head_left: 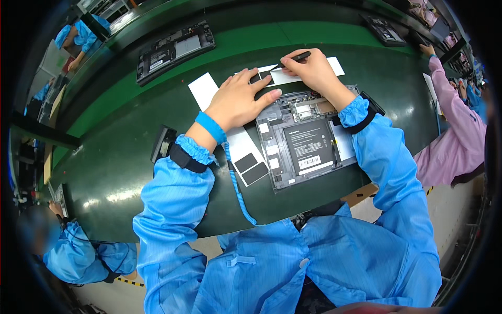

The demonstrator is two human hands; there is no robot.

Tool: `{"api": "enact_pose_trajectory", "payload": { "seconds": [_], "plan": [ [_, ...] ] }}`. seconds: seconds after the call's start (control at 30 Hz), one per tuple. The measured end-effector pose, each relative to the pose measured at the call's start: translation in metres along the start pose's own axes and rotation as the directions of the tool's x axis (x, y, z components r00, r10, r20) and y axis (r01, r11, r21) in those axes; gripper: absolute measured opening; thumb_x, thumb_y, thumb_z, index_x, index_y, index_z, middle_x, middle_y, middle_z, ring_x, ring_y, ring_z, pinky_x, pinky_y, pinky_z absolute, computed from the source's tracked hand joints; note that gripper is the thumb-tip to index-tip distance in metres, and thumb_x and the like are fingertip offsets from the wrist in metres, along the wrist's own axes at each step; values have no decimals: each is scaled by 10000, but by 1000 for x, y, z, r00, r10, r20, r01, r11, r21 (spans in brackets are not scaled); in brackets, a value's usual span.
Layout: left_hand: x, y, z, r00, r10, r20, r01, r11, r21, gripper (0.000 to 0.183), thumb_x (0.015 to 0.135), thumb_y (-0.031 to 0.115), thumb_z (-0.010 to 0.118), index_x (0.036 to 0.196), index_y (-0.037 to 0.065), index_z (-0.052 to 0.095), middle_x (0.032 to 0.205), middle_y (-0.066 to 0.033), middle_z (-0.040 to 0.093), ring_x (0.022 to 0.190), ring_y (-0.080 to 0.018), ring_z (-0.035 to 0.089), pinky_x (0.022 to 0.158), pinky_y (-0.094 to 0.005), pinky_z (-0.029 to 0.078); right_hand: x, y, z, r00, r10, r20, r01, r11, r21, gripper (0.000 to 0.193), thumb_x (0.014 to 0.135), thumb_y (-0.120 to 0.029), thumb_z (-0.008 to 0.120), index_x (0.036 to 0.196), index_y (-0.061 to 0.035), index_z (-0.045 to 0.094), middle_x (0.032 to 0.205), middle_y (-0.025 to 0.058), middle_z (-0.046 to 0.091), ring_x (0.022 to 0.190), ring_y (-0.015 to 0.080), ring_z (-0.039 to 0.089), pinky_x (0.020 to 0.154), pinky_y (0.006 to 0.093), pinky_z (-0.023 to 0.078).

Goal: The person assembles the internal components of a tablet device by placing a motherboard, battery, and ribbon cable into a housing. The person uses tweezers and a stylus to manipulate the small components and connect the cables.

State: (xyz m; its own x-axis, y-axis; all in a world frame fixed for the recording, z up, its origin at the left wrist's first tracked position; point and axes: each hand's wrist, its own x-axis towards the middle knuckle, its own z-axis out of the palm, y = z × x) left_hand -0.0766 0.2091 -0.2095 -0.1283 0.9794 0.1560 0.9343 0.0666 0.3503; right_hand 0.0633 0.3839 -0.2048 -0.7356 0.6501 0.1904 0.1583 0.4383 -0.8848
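My right hand [314, 70] pinches a slim black pointed tool [302, 56], perhaps tweezers. Its thin tip points left, down to a white backing strip [336, 65] that lies beyond the laptop. Black rectangular pads [265, 75] stick to that strip beside my left fingertips. My left hand [235, 102] lies with fingers spread over the strip's left end, holding nothing. Under its wrist runs a second white strip [243, 141], with two black pads [250, 168] at its near end. The opened laptop base [285, 180] sits below my hands, its black battery [309, 146] showing.
Another opened laptop base [176, 51] rests at the back left, and one more [384, 30] at the back right. A blue coiled cord [238, 191] hangs from my left wristband [210, 127]. A person in a pink sleeve [455, 120] works at the right; others sit left.
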Motion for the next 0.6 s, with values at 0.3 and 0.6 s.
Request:
{"api": "enact_pose_trajectory", "payload": {
  "seconds": [0.3, 0.6],
  "plan": [
    [0, -1, 2, 998, -49, 48, 51, 998, -25, 650, 944, 643, 312, 1342, 192, 557, 1479, -166, 369, 1401, -396, 248, 1125, -560, 186, -7, -8, -2, 999, -41, -30, 48, 961, 274, 224, 885, -98, 655, 985, 102, 660, 889, 177, 690, 814, 218, 707, 728, 272, 591],
    [-3, -5, 1, 977, 89, -193, -82, 996, 44, 496, 970, 495, 432, 1212, 119, 648, 1395, -162, 436, 1359, -381, 301, 1099, -562, 221, -41, -31, -85, 998, 52, -21, -42, 948, 314, 284, 905, -197, 662, 1067, 37, 655, 918, 137, 689, 841, 202, 702, 757, 283, 566]
  ]
}}
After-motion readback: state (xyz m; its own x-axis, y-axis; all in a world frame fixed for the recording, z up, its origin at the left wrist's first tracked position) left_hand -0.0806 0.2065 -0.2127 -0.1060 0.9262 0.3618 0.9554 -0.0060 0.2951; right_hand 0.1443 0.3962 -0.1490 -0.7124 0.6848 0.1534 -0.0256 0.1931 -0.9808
